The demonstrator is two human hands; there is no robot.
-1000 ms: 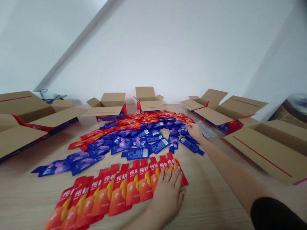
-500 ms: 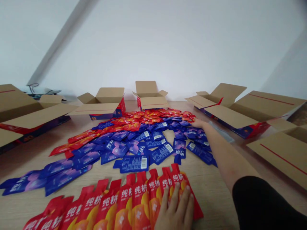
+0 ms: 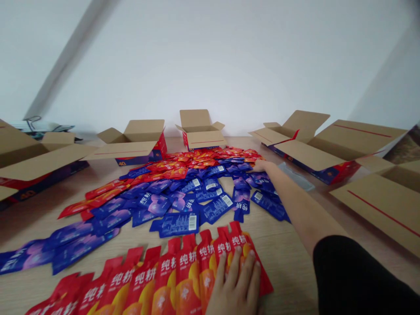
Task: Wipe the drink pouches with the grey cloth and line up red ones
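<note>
My left hand (image 3: 234,280) lies flat with fingers spread on the right end of an overlapping row of red pouches (image 3: 188,273) printed with orange fruit. My right arm stretches forward in a black sleeve, and my right hand (image 3: 262,166) is at the right side of the pile, where red pouches (image 3: 252,154) meet blue ones. Its fingers are too small and partly hidden to make out. Blue pouches (image 3: 179,224) are heaped in the middle of the table, some with white barcode labels facing up. More red pouches (image 3: 197,158) cover the back of the heap.
Open cardboard boxes ring the heap: one on the left (image 3: 49,162), one at back left (image 3: 126,148), one at the back (image 3: 205,135), and others on the right (image 3: 321,155) and near right (image 3: 377,201). A clear plastic piece (image 3: 297,177) lies beside my right forearm.
The view has shifted slightly, so most things sit a little further left. My right hand has drawn slightly inward at the pile's edge. My left hand stays on the red row.
</note>
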